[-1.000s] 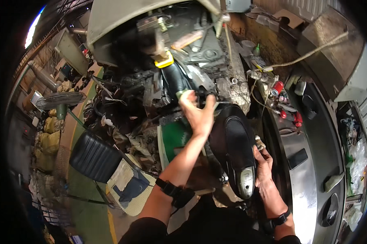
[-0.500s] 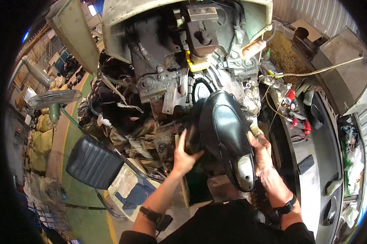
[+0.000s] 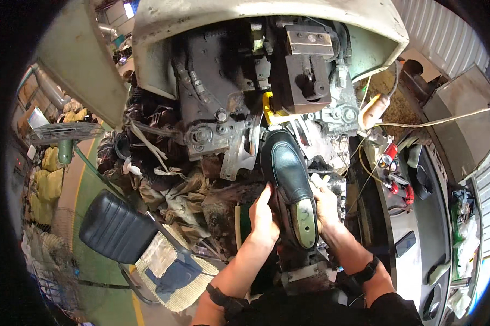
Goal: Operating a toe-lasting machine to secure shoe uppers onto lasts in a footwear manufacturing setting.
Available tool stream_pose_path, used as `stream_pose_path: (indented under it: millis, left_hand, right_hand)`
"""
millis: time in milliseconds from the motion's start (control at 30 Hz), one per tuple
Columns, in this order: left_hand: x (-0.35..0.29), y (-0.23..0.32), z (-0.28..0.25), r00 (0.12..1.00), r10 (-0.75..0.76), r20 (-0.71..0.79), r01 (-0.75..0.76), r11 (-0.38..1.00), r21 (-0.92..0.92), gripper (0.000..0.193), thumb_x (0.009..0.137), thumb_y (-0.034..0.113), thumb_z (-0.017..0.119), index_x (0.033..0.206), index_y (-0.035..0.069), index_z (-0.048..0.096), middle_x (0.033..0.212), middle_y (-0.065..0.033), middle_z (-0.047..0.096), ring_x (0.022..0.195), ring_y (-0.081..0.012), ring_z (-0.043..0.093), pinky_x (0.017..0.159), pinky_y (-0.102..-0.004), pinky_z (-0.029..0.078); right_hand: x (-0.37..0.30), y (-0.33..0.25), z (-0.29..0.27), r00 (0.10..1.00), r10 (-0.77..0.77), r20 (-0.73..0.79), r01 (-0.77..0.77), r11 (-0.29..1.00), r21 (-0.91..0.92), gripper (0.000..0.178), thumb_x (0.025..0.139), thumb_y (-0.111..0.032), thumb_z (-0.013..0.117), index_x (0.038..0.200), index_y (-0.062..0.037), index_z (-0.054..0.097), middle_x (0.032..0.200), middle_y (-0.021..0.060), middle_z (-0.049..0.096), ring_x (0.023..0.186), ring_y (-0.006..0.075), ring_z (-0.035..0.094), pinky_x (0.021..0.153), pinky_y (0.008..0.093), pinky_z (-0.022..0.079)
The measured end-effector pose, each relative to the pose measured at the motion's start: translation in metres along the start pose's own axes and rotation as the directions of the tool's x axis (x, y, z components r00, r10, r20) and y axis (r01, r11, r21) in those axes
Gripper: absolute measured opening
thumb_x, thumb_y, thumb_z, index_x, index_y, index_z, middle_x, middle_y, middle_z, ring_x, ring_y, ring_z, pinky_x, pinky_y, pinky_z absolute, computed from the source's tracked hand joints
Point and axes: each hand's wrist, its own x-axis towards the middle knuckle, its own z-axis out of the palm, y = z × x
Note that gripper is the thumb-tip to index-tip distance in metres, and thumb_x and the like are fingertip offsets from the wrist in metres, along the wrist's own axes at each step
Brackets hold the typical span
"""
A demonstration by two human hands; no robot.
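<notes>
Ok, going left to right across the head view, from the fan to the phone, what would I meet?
Fan → black chair backrest → left hand → black shoe → right hand → dark phone.

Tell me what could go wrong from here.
The toe of the black shoe sits close to the yellow part of the machine, so its smooth upper could get scuffed. The left hand and right hand hold its sides; if either slips, it might twist. A hand straying forward could get pinched among the machine's exposed parts.
</notes>
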Motion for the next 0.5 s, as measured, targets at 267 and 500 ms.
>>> stream_pose_path:
  millis: [267, 500]
  left_hand:
    - [0.017, -0.004, 0.000, 0.990, 0.070, -0.118, -0.071, 0.997, -0.001, 0.036, 0.096, 0.026, 0.070, 0.119, -0.002, 0.067, 0.120, -0.0115, 0.069, 0.102, -0.0233, 0.066, 0.094, -0.0384, 0.052]
    - [0.019, -0.002, 0.009, 0.986, 0.066, -0.153, -0.064, 0.998, 0.018, 0.038, 0.096, 0.027, 0.071, 0.119, -0.002, 0.067, 0.121, -0.0120, 0.068, 0.102, -0.0242, 0.066, 0.094, -0.0392, 0.052]
  right_hand:
    - [0.010, 0.003, 0.006, 1.000, -0.010, -0.024, 0.010, 1.000, 0.016, 0.055, 0.093, 0.001, 0.067, 0.143, 0.0058, 0.046, 0.136, 0.0132, 0.056, 0.118, 0.0230, 0.057, 0.105, 0.0345, 0.048]
    - [0.017, 0.002, 0.001, 1.000, 0.006, 0.001, -0.006, 0.999, 0.038, 0.056, 0.092, 0.001, 0.067, 0.143, 0.0054, 0.045, 0.133, 0.0123, 0.058, 0.117, 0.0212, 0.057, 0.106, 0.0343, 0.047]
